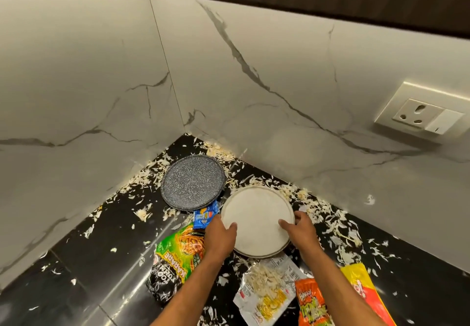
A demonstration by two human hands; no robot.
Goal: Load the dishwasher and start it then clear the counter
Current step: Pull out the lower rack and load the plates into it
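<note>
At the bottom of the frame, several snack wrappers lie on the black desk (106,257): an orange packet (314,305) at lower right, a yellow and red packet (366,292) just right of it and partly under the right forearm, and a silver and yellow packet (267,290) at lower centre with pale shreds heaped on it. At lower left of centre lies a green and black snack bag (175,257), its upper right part covered by the left forearm.

Both forearms reach up from the bottom edge to a white plate (256,221) in the middle of the frame. The left hand (220,235) grips the plate's left rim, thumb lying on the plate's top face and fingers tucked below the edge. The right hand (300,227) grips the right rim the same way, thumb on top and fingers curled round the outside. Whether the plate rests on the desk or is slightly lifted cannot be told.

Just left of the plate lies a small blue wrapper (204,215), touching the near edge of a dark speckled plate (193,182) that sits flat farther back, toward the corner. Pale shredded scraps (338,226) are scattered across the desk, thickest around both plates and along the wall.

Beyond, white marble-patterned wall panels (254,58) meet in a corner, and a wall socket (422,118) is set at the right edge.
</note>
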